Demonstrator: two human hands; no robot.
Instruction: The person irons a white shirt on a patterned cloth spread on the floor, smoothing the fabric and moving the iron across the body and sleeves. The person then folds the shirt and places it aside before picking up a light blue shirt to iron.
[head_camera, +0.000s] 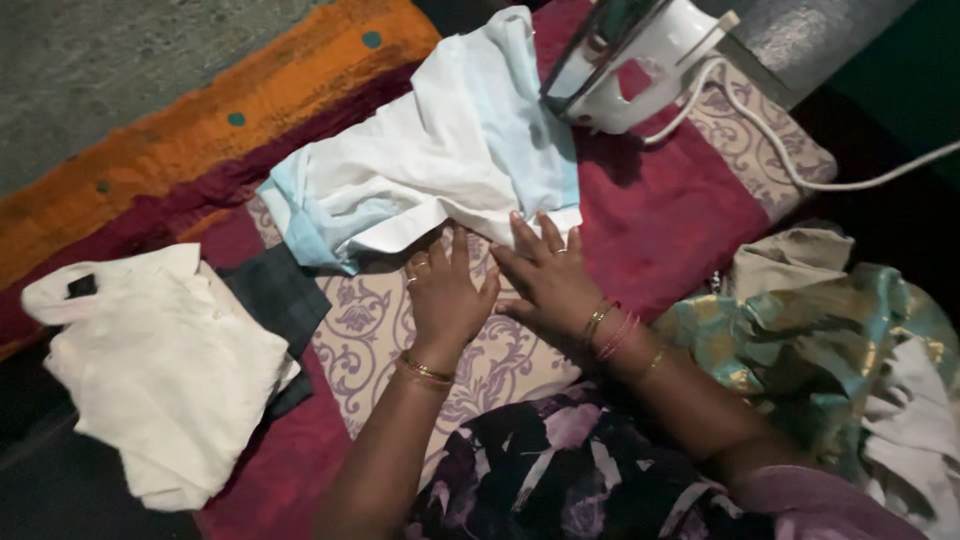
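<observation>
Head view looks down on a person's two bare hands lying side by side on a patterned cloth (380, 330), cream with purple scrollwork, spread over a dark red blanket (670, 220). Left hand (447, 298) rests palm down, fingers spread flat and gripping nothing, with rings on the fingers and gold bangles at the wrist. Right hand (545, 275) lies just beside it, also flat and open, thumb touching the left hand's edge; its fingertips reach the lower hem of a white and pale blue garment (440, 150). That garment lies loosely crumpled on the blanket just beyond the hands, its white folded edge right at the fingertips. Past it, at the top of the view, an electric iron (630, 60) with a white body stands tipped on its heel, its white cord (800, 175) trailing off to the right. To the left, well apart from the hands, a cream folded garment (160, 370) rests partly over a dark checked cloth (280, 295). An orange mat with teal dots (200, 130) borders the blanket on the far left. A heap of gold and teal fabric (830, 340) lies to the right of the right forearm.
</observation>
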